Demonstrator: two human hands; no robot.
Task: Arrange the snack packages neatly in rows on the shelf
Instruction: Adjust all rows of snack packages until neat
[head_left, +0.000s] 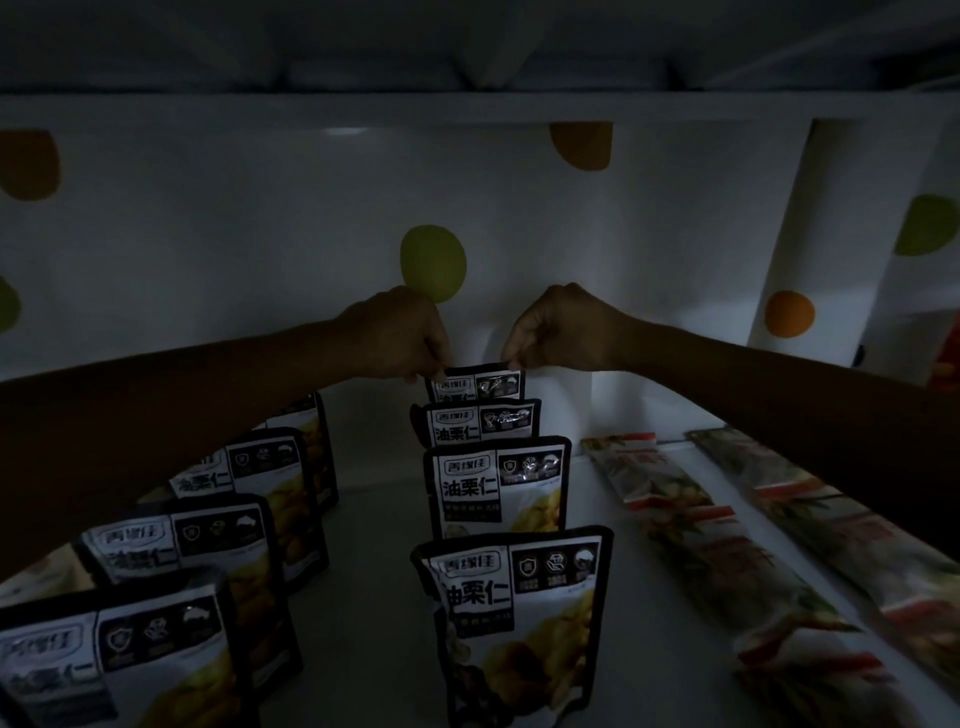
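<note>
Fingers (435, 359) of the left hand (400, 332) and right hand (561, 327) are pinching the glossy black-and-white snack pouch (475, 388) by its top corners, just before the dotted white back wall (260, 234), likely squaring it upright.

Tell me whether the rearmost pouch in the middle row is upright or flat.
Upright: the rearmost pouch stands face forward, left hand and right hand pinching its top corners.

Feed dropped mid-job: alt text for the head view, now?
The left hand and right hand pinch the top corners of the rearmost pouch in a middle row of four upright pouches on a dim shelf. Another upright row stands left; long packets lie flat at right.
</note>
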